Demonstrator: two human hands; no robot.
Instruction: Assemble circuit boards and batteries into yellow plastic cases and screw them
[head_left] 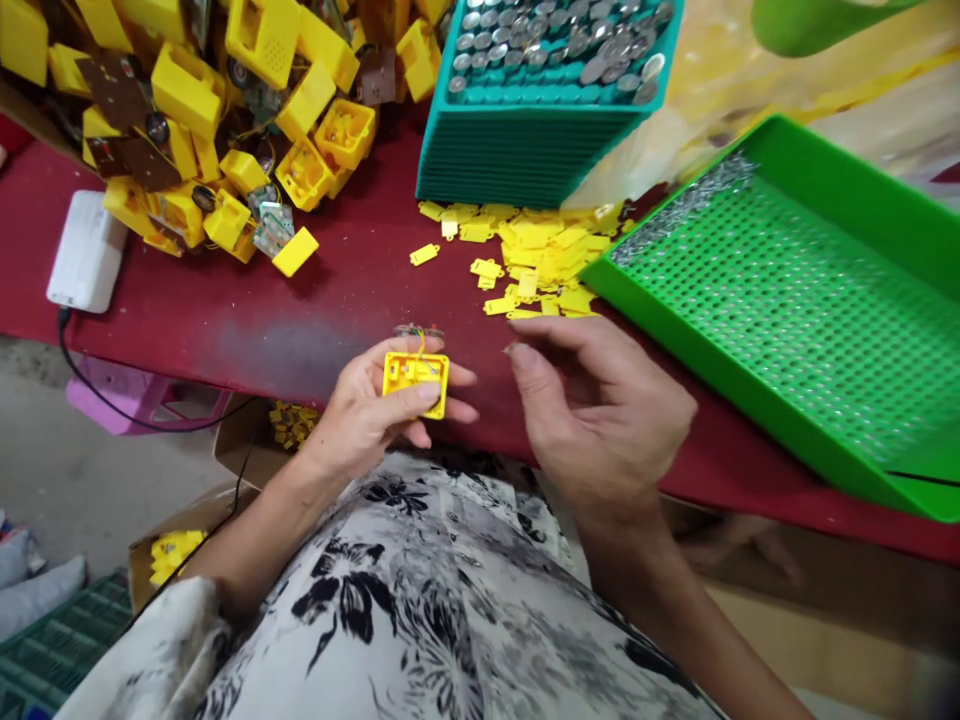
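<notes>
Just below the middle of the frame, the left hand (367, 410) clamps its thumb and fingers on a yellow casing (412, 372), seemingly to keep the hollow side facing up, with a small wired board (420, 331) at its far edge. Right of centre, the right hand's (607, 410) thumb and index finger curl toward each other, though I cannot tell whether they meet or pinch anything. Beyond, flat yellow pieces (544, 250) lie loose on the desk (337, 290), probably for easy reach, between the green tray (862, 220) at right and the teal stack (502, 150) at top centre.
</notes>
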